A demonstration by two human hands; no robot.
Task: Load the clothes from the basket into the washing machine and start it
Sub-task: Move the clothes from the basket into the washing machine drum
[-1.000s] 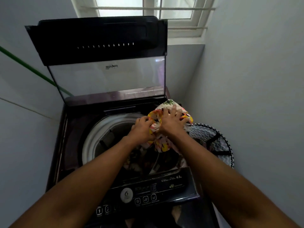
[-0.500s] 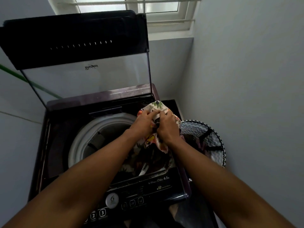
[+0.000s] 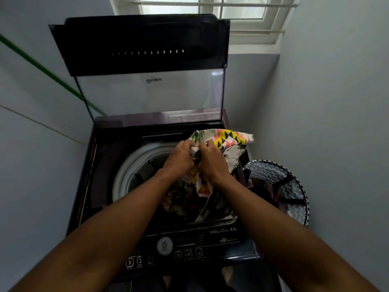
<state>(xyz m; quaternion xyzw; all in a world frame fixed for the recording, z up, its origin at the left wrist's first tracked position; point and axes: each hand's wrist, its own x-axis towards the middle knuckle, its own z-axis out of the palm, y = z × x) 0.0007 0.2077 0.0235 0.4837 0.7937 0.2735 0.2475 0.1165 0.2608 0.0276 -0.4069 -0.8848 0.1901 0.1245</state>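
Observation:
A dark top-loading washing machine [image 3: 99,165] stands in front of me with its glass lid [image 3: 147,93] raised. Both hands are over the right side of its white-rimmed drum [image 3: 126,171]. My left hand [image 3: 181,159] and my right hand [image 3: 212,163] grip a bunched patterned cloth [image 3: 229,140], white with yellow, pink and black triangles; part of it sticks up behind my fingers and part hangs below. Dark floral clothes [image 3: 181,201] lie in the drum under my hands. The laundry basket [image 3: 294,186], with a grey zigzag pattern, stands right of the machine and holds more clothes.
The control panel [image 3: 185,247] with a round dial and several buttons runs along the machine's near edge. Grey walls close in on the left and right. A barred window [image 3: 210,9] is behind the lid. A green pipe [image 3: 42,68] crosses the left wall.
Both hands kept hold of the patterned cloth and gathered it tighter, sliding slightly left over the drum. A yellow triangle-patterned part now sticks out at the top right.

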